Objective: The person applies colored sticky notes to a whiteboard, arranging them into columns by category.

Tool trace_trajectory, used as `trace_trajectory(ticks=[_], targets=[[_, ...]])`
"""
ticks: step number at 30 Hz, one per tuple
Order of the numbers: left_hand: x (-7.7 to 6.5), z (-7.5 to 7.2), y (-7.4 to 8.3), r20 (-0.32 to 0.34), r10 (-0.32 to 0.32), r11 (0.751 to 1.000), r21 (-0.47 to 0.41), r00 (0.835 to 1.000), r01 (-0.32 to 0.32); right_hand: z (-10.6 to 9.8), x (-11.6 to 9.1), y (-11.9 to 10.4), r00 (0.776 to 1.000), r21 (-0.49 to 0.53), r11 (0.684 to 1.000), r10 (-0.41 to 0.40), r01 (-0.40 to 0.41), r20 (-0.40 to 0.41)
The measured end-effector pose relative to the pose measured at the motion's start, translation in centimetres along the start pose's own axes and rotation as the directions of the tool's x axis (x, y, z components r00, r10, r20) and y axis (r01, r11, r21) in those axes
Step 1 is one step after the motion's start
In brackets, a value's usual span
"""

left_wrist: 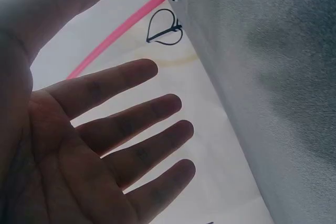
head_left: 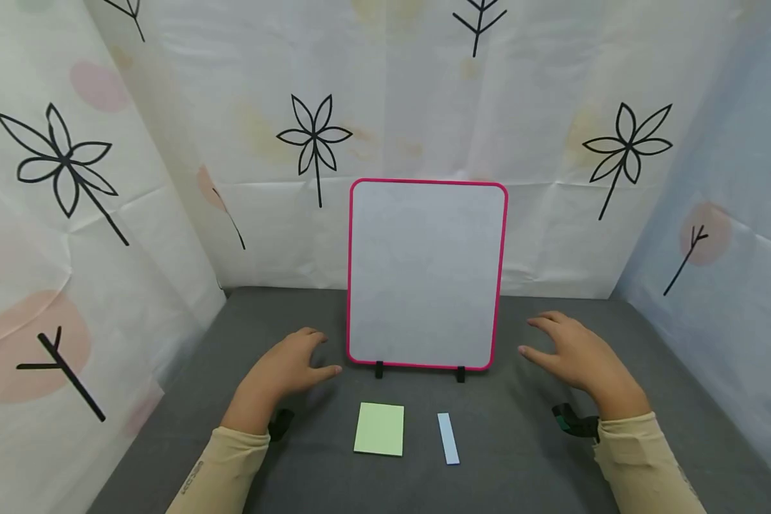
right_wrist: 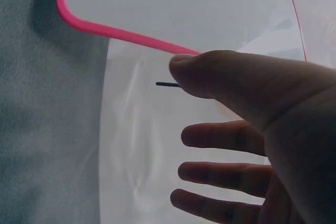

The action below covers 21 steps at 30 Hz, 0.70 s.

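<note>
A whiteboard [head_left: 427, 275] with a pink frame stands upright on two small black feet on the grey table. To its left my left hand [head_left: 289, 368] is held with fingers spread and nothing in it; the left wrist view shows its bare palm [left_wrist: 68, 177]. On the board's other side, my right hand [head_left: 575, 357] has its thumb and fingers apart, also holding nothing. In front of the board lie a light green sticky note pad [head_left: 379, 429] and, to its right, a narrow light blue strip [head_left: 448, 439]. Both hands are apart from these things.
A white cloth backdrop [head_left: 540, 235] with printed black leaves and flowers rises behind the grey table [head_left: 334, 478] and along both its sides. Black bands [head_left: 575, 421] sit at the wrists, by the beige sleeves [head_left: 225, 471].
</note>
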State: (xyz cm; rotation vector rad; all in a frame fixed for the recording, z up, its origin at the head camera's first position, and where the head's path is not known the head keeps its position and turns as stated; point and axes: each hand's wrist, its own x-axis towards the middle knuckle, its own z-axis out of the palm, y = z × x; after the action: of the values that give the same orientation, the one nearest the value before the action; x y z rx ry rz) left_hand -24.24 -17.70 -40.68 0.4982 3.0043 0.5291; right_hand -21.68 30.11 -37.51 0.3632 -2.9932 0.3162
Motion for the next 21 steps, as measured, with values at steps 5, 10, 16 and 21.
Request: trace_trajectory(ticks=[5,10,16,21], targets=[[0.1,-0.2,0.6,0.004,0.039,0.999,-0.032,0.999,-0.039,-0.4,-0.1,-0.8,0.998,0.007,1.0,-0.016,0.016,-0.069],[-0.3,-0.6,1.6,0.004,0.096,0.993,-0.068,0.995,-0.095,-0.4,-0.4,-1.8,0.989,0.035,0.997,-0.066,0.071,-0.13],[-1.0,-1.2,2.8,-0.1,0.216,0.972,-0.069,0.971,-0.223,0.4,-0.4,-3.4,0.963,0.07,0.983,-0.151,0.17,-0.224],[-1.6,-1.2,3.6,-0.178,0.289,0.951,-0.062,0.941,-0.304,1.1,-0.1,-5.4,0.936,0.115,0.951,-0.253,0.286,-0.243]])
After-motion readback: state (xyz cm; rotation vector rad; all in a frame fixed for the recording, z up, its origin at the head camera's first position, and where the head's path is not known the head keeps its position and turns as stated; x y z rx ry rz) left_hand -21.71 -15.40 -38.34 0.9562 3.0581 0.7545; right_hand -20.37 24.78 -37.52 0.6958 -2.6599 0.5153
